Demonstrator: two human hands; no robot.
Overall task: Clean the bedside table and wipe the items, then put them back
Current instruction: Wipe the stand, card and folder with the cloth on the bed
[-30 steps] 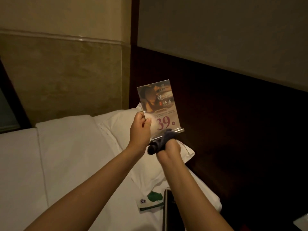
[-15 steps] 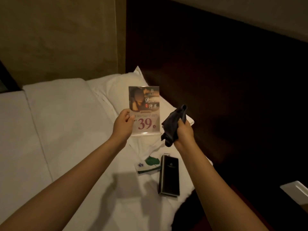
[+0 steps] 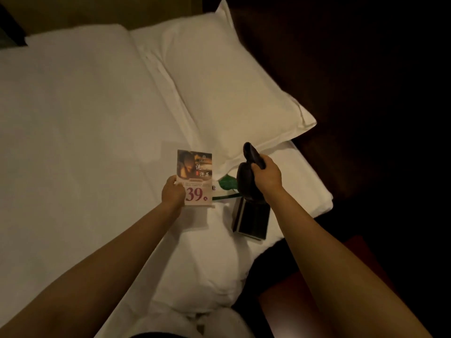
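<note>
My left hand [image 3: 172,192] grips the left edge of a clear acrylic sign card [image 3: 197,178] printed with "39", held low over the white bed [image 3: 85,147]. To its right my right hand [image 3: 267,175] is closed on a bunched dark cloth [image 3: 247,181], a short way apart from the card. Below the cloth a black box [image 3: 252,219] lies flat on the sheet near the bed's right edge. A white card with a green leaf [image 3: 227,184] lies on the sheet between the sign and the box, partly hidden by both.
A white pillow [image 3: 227,81] lies at the head of the bed against a dark wooden headboard [image 3: 366,69]. A reddish-brown surface [image 3: 292,308] shows at the lower right beside the bed. The area to the right is very dark.
The view has tilted down toward the bed. My left hand has lowered the sign card close to the sheet, and my right hand with the cloth has come away from the card to the right.
</note>
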